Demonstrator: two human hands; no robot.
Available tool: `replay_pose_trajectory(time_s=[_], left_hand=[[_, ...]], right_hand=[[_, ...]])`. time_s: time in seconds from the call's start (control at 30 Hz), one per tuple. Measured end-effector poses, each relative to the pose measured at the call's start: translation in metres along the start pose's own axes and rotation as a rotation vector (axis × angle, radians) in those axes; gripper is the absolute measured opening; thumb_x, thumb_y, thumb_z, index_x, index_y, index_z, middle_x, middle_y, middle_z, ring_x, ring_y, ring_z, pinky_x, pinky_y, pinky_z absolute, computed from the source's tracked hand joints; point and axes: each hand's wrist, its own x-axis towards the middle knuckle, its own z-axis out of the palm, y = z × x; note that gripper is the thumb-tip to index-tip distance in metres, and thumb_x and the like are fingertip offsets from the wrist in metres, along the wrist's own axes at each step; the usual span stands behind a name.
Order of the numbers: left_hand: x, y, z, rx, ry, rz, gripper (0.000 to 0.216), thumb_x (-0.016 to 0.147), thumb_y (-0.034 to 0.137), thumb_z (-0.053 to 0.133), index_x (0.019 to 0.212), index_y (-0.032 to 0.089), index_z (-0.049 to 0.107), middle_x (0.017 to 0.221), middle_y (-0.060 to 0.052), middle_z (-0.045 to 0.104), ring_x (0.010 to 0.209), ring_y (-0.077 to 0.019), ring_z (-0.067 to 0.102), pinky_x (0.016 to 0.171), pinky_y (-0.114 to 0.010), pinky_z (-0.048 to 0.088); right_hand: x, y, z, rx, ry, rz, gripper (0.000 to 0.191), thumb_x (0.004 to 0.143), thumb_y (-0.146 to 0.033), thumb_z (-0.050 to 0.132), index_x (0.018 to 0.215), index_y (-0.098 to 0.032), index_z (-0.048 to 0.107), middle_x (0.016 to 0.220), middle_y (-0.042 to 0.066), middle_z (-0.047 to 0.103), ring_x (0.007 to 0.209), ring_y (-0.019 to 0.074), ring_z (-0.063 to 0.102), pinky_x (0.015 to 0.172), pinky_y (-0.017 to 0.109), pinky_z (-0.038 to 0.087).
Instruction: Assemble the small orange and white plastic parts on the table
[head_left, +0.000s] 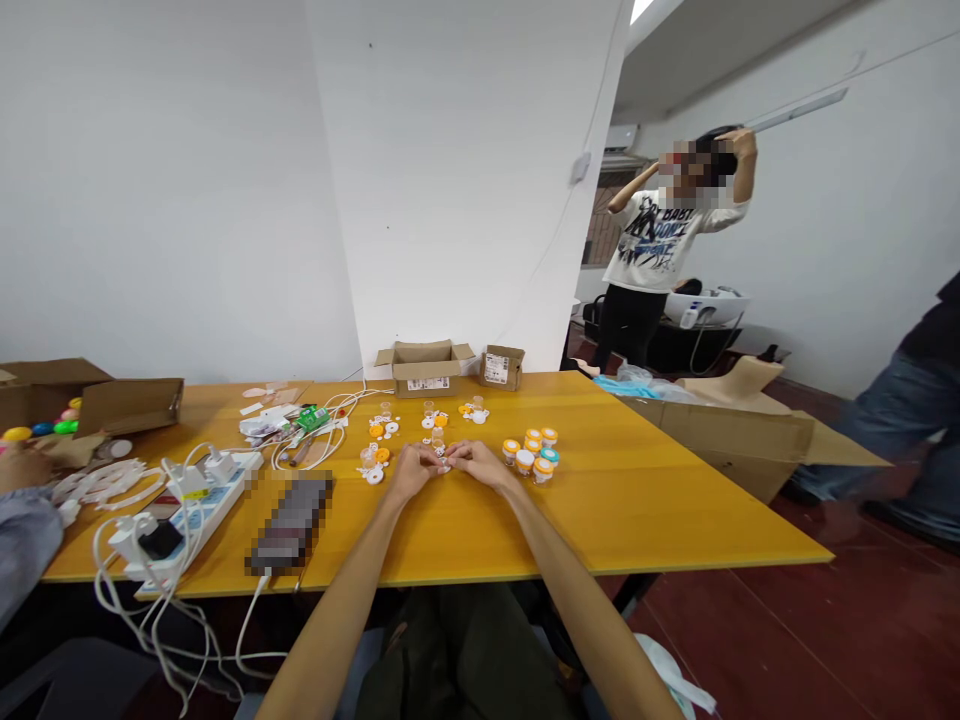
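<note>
Fingers of the left hand (pixel 415 470) and right hand (pixel 477 464) pinch a small pale piece (pixel 443 467), too tiny for me to identify, between the front and back edges of the desk (pixel 637 500). From left to right I also see a power strip (pixel 235 490) by the front edge, loose orange discs (pixel 382 455), then lidded jars (pixel 524 462) nearer the right edge.

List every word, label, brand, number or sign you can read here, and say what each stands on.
"BABY": white shirt in the background.
"DON": same shirt, next line down; its other print is unclear.
White label on the middle open box: too small to read.
White label on the smaller box beside it: too small to read.
Green packet: any print too blurred to read.
</note>
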Motion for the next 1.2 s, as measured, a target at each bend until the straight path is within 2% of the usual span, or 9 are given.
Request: replay_pose_trajectory(time_s=[0.33, 0.57, 0.8, 1.0, 1.2], left_hand=[[0.001, -0.003, 0.002, 0.003, 0.004, 0.014, 0.011, 0.064, 0.035, 0.084, 0.068, 0.026, 0.079, 0.083, -0.003, 0.076, 0.082, -0.0208, 0.067, 0.088, -0.037, 0.052], [0.001, -0.002, 0.002, -0.013, 0.003, 0.03, 0.015, 0.064, 0.036, 0.084, 0.061, 0.024, 0.077, 0.078, -0.003, 0.076, 0.078, -0.0203, 0.067, 0.083, -0.036, 0.054], [0.0, 0.003, 0.002, -0.012, -0.016, 0.031, 0.009, 0.066, 0.026, 0.081, 0.061, 0.022, 0.075, 0.077, -0.003, 0.075, 0.078, -0.0198, 0.068, 0.082, -0.034, 0.054], [-0.002, 0.007, 0.001, -0.017, -0.014, 0.026, 0.009, 0.066, 0.022, 0.079, 0.059, 0.022, 0.073, 0.078, -0.003, 0.075, 0.081, -0.0197, 0.068, 0.086, -0.035, 0.052], [-0.001, 0.009, 0.0, -0.027, -0.001, 0.006, 0.009, 0.069, 0.022, 0.075, 0.06, 0.023, 0.074, 0.079, -0.001, 0.075, 0.084, -0.0199, 0.067, 0.087, -0.034, 0.051]], right_hand=[[0.001, 0.006, -0.001, 0.024, 0.004, 0.018, 0.021, 0.069, -0.04, 0.077, 0.063, -0.02, 0.077, 0.095, 0.007, 0.076, 0.096, 0.0249, 0.066, 0.089, 0.037, 0.049], [0.0, 0.003, -0.002, 0.019, -0.016, 0.013, 0.021, 0.071, -0.04, 0.076, 0.066, -0.02, 0.078, 0.097, 0.008, 0.076, 0.097, 0.0252, 0.066, 0.09, 0.037, 0.048], [-0.001, 0.002, 0.0, 0.015, -0.026, 0.008, 0.02, 0.071, -0.039, 0.075, 0.069, -0.02, 0.078, 0.096, 0.008, 0.076, 0.097, 0.0258, 0.066, 0.09, 0.038, 0.049], [-0.002, 0.001, 0.0, 0.003, -0.021, -0.021, 0.022, 0.073, -0.04, 0.073, 0.063, -0.02, 0.076, 0.1, 0.008, 0.075, 0.1, 0.0261, 0.066, 0.093, 0.038, 0.048], [0.001, 0.003, -0.001, -0.021, 0.054, -0.025, 0.022, 0.077, -0.04, 0.07, 0.075, -0.02, 0.078, 0.092, 0.007, 0.076, 0.095, 0.0251, 0.067, 0.091, 0.037, 0.049]])
